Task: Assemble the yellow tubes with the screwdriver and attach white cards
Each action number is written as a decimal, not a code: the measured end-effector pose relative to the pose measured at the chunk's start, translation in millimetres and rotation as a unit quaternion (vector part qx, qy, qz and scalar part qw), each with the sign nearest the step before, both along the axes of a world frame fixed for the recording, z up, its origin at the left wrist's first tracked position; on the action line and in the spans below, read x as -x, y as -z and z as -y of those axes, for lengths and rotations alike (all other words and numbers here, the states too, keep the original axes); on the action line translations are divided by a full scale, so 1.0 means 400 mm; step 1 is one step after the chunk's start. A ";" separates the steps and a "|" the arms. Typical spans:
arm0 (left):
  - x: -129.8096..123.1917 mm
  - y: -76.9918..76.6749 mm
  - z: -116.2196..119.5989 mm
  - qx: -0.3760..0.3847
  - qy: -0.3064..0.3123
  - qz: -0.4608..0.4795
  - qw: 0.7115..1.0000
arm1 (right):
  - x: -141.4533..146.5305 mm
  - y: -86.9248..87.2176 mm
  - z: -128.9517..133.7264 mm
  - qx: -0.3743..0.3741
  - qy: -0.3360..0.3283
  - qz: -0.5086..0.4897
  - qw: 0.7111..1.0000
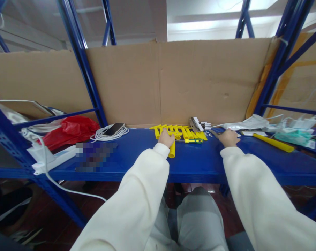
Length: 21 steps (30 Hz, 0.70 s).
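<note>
My left hand (166, 138) is closed at the near side of a row of yellow T-shaped pieces (185, 132). Its fingers pinch one yellow T-shaped piece (172, 150), whose round stem points toward me. Just right of it lies a screwdriver (194, 141) with a yellow and green handle. Farther right, my right hand (228, 138) rests low over the blue shelf, fingers curled. A thin dark object (214, 134) extends left from its fingertips; its kind is too small to make out. A small open box with white sticks (200, 124) stands behind the yellow pieces.
A phone (114, 129) lies on a coiled white cable (100, 135) at left, beside a red plastic bag (69, 130) and a white power strip (61, 157). At right are a long yellow tube (273, 143) and tangled cables. Cardboard (189, 80) walls the back; blue posts (81, 62) frame the shelf.
</note>
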State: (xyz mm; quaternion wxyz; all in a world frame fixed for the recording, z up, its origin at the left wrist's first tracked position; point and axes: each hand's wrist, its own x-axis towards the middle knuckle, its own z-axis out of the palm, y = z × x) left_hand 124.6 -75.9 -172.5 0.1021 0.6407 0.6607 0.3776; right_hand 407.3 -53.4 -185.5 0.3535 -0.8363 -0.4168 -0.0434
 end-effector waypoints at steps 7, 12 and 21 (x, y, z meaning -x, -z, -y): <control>-0.001 0.000 -0.003 -0.002 0.005 0.016 1.000 | -0.019 0.018 -0.015 0.037 0.009 -0.055 0.998; -0.001 -0.001 -0.002 0.000 0.008 0.013 1.000 | -0.022 0.018 -0.021 0.061 0.007 -0.045 0.997; 0.001 -0.001 -0.003 0.008 0.010 0.002 1.000 | -0.026 0.028 -0.022 0.078 0.046 -0.024 0.996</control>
